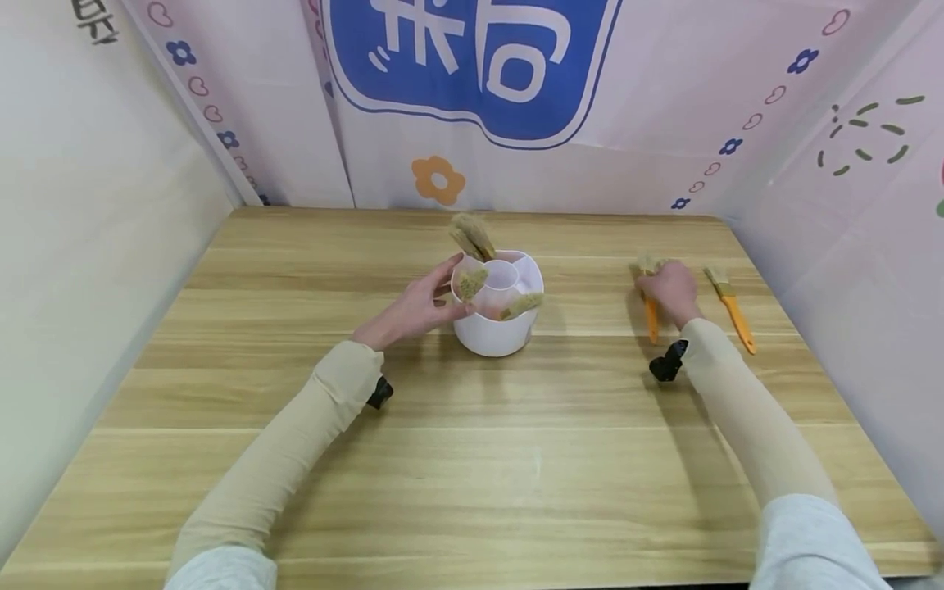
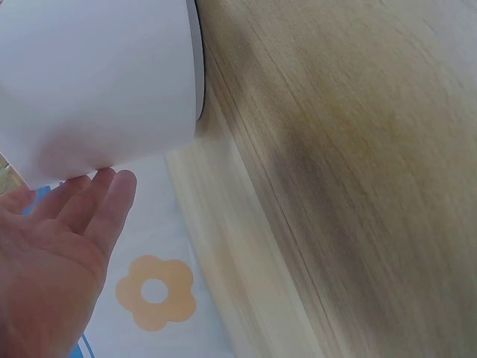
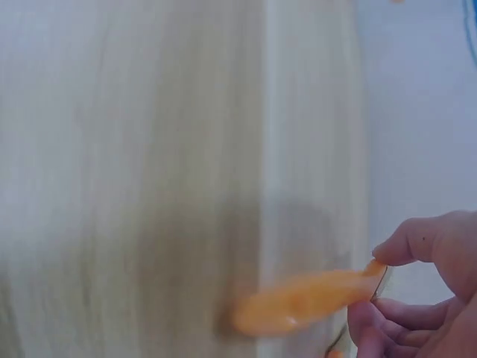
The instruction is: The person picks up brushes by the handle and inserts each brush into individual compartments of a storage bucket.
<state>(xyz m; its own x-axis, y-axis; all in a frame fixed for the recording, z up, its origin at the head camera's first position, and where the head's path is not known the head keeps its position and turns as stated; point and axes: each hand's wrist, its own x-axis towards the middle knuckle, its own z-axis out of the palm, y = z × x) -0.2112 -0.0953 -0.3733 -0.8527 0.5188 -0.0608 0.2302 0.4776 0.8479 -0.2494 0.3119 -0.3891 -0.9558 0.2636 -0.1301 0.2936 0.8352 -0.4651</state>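
Left hand (image 1: pixel 416 307) – fingers straight against the smooth white round holder (image 1: pixel 497 315); right hand (image 1: pixel 669 288) pinches an orange-handled bristle brush (image 1: pixel 651 315).

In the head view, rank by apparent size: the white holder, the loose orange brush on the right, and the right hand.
1. white holder
2. loose orange brush, longer than the hand but thin
3. right hand; 2 and 3 look close, so that order is unsure.
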